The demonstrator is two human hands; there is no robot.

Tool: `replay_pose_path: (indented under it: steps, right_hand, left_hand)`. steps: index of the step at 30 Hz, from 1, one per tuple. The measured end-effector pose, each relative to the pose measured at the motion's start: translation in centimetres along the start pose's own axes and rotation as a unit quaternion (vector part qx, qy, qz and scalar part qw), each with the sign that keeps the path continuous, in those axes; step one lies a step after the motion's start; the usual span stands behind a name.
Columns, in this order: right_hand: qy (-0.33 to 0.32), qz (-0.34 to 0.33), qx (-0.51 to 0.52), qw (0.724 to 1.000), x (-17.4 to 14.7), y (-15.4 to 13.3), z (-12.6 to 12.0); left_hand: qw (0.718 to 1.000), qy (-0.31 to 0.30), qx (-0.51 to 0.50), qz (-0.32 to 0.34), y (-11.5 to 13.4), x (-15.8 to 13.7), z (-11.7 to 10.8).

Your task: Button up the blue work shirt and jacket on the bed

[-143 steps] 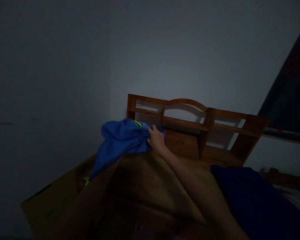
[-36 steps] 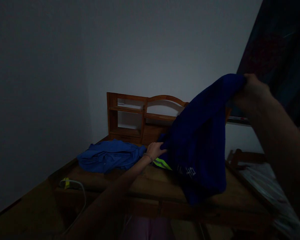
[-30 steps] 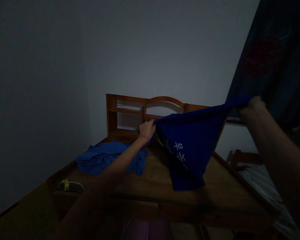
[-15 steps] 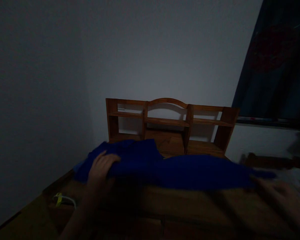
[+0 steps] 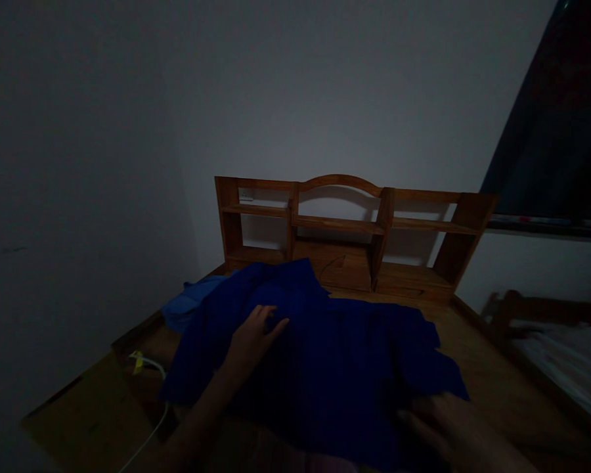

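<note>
A dark blue shirt [image 5: 325,348] lies spread over a wooden bed platform [image 5: 477,341], with a short sleeve showing at its right side. My left hand [image 5: 253,335] rests on the upper left part of the cloth, thumb and fingers apart. At the lower right, beside the sleeve's edge, is my right hand [image 5: 448,420]. Its thumb points left, apart from the other fingers, and the dim light blurs the fingertips. Folds run across the shirt, and its near edge falls into shadow.
A lighter blue cloth [image 5: 190,302] lies by the left wall. Behind stands a wooden headboard shelf [image 5: 339,226]. A white cable [image 5: 152,427] with a yellow tag [image 5: 138,362] hangs at the left. Another bed with pale bedding [image 5: 571,361] is at the right.
The shirt has come down from a stretched, lifted position and lies flatter, nearer to me. My left hand has shifted right across it; my right hand has moved left and down.
</note>
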State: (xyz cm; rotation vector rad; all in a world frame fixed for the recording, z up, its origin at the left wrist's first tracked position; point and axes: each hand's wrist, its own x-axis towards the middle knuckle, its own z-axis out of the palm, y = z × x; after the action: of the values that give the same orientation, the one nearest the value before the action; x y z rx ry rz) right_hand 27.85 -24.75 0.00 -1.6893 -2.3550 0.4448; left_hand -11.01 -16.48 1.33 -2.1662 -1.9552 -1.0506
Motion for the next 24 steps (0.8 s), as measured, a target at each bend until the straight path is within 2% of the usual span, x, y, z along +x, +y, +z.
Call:
replay_pose_path:
  steps: [3, 5, 8, 12, 15, 18, 20, 24]
  right_hand:
    - [0.009, -0.037, 0.028, 0.999, 4.9, -4.9, -1.5]
    - [0.048, -0.066, 0.060, 0.995, 8.1, -6.8, -1.2]
    - [0.113, -0.088, 0.073, 0.987, 12.2, -7.9, 0.4]
    - [0.178, -0.091, 0.066, 0.978, 16.6, -8.7, 3.1]
    - [0.201, -0.072, 0.026, 0.977, 18.8, -9.7, 5.3]
    - [0.192, -0.073, -0.038, 0.978, 19.9, -9.9, 7.6]
    - [0.188, -0.071, -0.070, 0.977, 20.2, -9.3, 8.5]
    - [0.171, -0.030, -0.129, 0.976, 20.4, -7.2, 8.7]
  left_hand:
    - [0.995, 0.007, 0.104, 0.007, 3.0, 1.9, 3.1]
    - [0.989, -0.025, 0.146, 0.022, 3.8, 2.7, 4.4]
    - [0.984, -0.076, 0.158, 0.038, 3.7, 3.0, 4.9]
    - [0.985, -0.035, 0.171, -0.008, 3.2, 3.1, 4.8]
    - [0.981, -0.018, 0.193, -0.003, 3.5, 3.9, 5.0]
    - [0.978, -0.055, 0.200, 0.022, 3.7, 4.5, 5.2]
    - [0.980, -0.059, 0.187, 0.027, 3.5, 4.0, 5.1]
    - [0.993, 0.017, 0.110, 0.036, 2.0, 0.5, 3.6]
